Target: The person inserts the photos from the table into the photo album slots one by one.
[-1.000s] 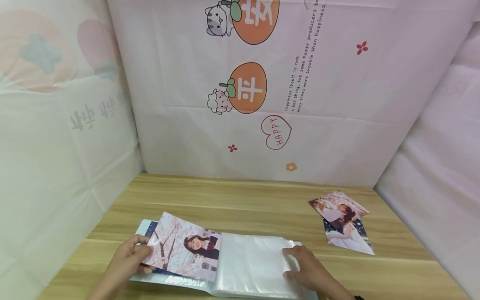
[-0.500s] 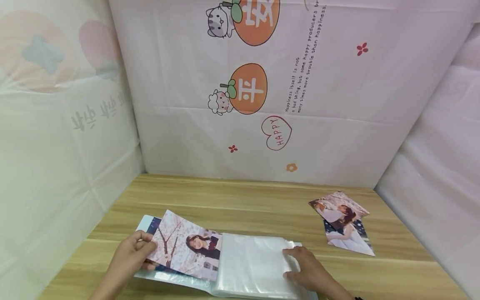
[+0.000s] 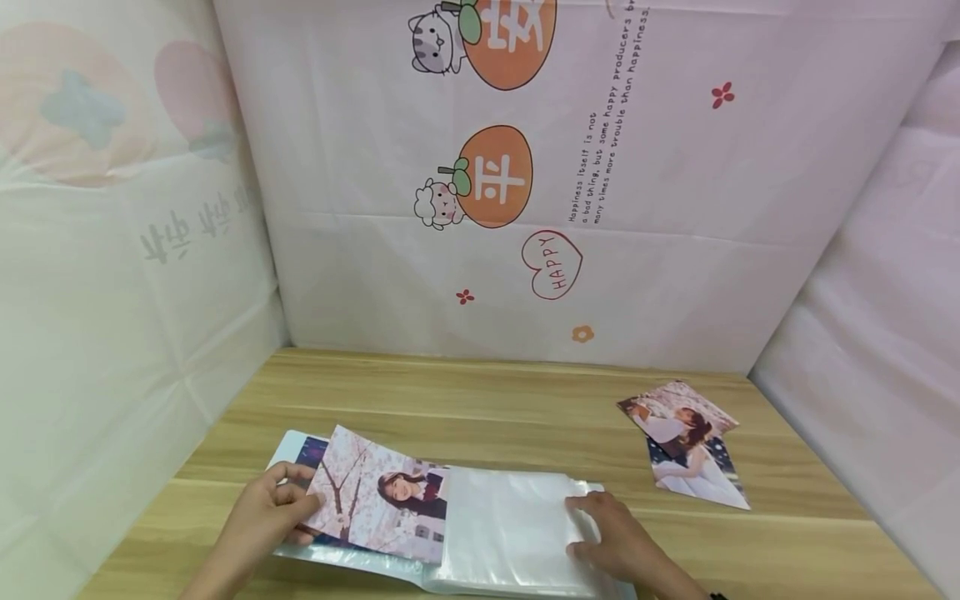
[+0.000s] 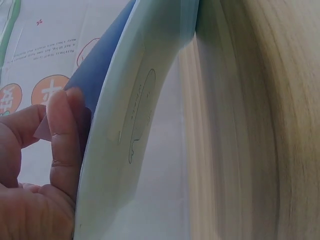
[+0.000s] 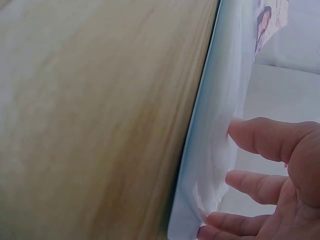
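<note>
In the head view my left hand [image 3: 266, 508] pinches the left edge of a photo [image 3: 363, 500] of a smiling person among pink blossoms. The photo lies over the left side of an open photo album [image 3: 510, 529], its right end at the clear sleeve near the spine. Whether that end is inside the sleeve I cannot tell. A dark blue picture [image 3: 311, 451] shows partly beneath it. My right hand [image 3: 618, 537] rests with spread fingers on the album's right-hand clear pages. In the left wrist view the pale album cover [image 4: 115, 135] is raised beside my fingers.
Two overlapping photos [image 3: 686, 425] lie at the back right of the wooden table [image 3: 450, 400]. White printed cloth [image 3: 375, 275] stands as walls behind and on both sides.
My left hand and the blossom photo have shifted slightly right, toward the clear sleeve. More of the dark blue picture shows at the left. My right hand has stayed in place.
</note>
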A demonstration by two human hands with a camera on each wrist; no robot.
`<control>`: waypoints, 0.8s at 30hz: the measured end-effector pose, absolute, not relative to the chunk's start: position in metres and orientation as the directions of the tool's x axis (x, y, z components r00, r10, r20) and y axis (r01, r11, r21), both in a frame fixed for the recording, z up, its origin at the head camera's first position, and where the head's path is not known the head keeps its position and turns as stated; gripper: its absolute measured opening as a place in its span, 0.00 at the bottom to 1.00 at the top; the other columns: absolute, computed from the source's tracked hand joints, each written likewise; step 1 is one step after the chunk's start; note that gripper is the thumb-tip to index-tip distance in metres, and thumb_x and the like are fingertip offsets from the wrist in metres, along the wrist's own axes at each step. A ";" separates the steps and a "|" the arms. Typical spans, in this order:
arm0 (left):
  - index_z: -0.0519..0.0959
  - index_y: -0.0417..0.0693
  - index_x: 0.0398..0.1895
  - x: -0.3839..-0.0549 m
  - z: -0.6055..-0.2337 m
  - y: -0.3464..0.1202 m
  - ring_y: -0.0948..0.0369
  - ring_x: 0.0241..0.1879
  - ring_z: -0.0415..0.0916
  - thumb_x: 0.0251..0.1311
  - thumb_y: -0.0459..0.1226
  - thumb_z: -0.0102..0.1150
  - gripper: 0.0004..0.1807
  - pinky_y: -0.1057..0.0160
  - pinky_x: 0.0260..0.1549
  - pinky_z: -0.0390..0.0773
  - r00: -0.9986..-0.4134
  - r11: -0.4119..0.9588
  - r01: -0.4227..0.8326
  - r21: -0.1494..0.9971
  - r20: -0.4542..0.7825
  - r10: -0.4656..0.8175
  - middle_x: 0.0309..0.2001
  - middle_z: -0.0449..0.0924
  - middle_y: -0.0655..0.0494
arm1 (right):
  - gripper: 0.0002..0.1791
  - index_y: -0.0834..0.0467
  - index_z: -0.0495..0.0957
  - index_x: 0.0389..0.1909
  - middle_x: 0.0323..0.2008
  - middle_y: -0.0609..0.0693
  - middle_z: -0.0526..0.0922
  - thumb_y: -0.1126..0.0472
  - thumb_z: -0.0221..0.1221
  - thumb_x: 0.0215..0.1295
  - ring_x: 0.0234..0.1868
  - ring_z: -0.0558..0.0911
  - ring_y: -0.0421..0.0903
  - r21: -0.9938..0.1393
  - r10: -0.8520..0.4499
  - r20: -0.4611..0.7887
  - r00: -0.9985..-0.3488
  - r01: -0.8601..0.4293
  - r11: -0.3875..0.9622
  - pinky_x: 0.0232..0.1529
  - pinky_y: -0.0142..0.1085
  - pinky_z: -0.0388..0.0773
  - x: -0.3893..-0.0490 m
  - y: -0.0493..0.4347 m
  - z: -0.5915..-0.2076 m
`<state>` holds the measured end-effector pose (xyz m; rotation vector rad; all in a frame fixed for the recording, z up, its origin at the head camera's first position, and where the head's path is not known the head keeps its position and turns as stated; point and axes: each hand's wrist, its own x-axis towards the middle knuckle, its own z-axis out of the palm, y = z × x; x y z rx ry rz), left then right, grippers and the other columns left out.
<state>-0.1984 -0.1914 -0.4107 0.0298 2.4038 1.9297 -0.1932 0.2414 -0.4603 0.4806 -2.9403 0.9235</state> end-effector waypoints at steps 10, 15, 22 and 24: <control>0.68 0.28 0.49 -0.197 -0.412 -0.198 0.56 0.18 0.74 0.56 0.29 0.57 0.18 0.60 0.20 0.79 -0.998 0.303 -0.001 0.953 -0.018 0.053 0.26 0.76 0.48 | 0.27 0.63 0.77 0.47 0.42 0.58 0.75 0.59 0.70 0.42 0.44 0.73 0.61 -0.520 -0.303 0.203 -0.931 -0.364 0.773 0.43 0.54 0.71 -0.194 0.243 -0.468; 0.70 0.30 0.47 -0.196 -0.411 -0.201 0.58 0.20 0.72 0.56 0.28 0.56 0.15 0.61 0.20 0.79 -1.000 0.329 0.019 0.944 0.014 0.017 0.26 0.76 0.48 | 0.28 0.62 0.76 0.48 0.44 0.58 0.75 0.58 0.70 0.42 0.46 0.72 0.62 -0.561 -0.278 0.168 -0.946 -0.323 0.762 0.45 0.58 0.69 -0.193 0.243 -0.465; 0.74 0.34 0.43 -0.195 -0.408 -0.195 0.61 0.21 0.73 0.55 0.25 0.57 0.11 0.61 0.18 0.78 -0.993 0.331 0.099 0.938 0.114 -0.025 0.27 0.77 0.49 | 0.30 0.60 0.75 0.49 0.46 0.58 0.74 0.59 0.71 0.42 0.48 0.72 0.61 -0.563 -0.249 0.107 -0.963 -0.265 0.783 0.47 0.57 0.69 -0.194 0.242 -0.462; 0.75 0.34 0.42 -0.194 -0.407 -0.194 0.61 0.20 0.74 0.55 0.25 0.57 0.11 0.62 0.17 0.78 -0.989 0.345 0.130 0.930 0.147 -0.024 0.27 0.77 0.50 | 0.30 0.61 0.74 0.49 0.45 0.57 0.74 0.59 0.71 0.41 0.48 0.72 0.61 -0.562 -0.228 0.094 -0.969 -0.241 0.791 0.48 0.57 0.69 -0.194 0.241 -0.462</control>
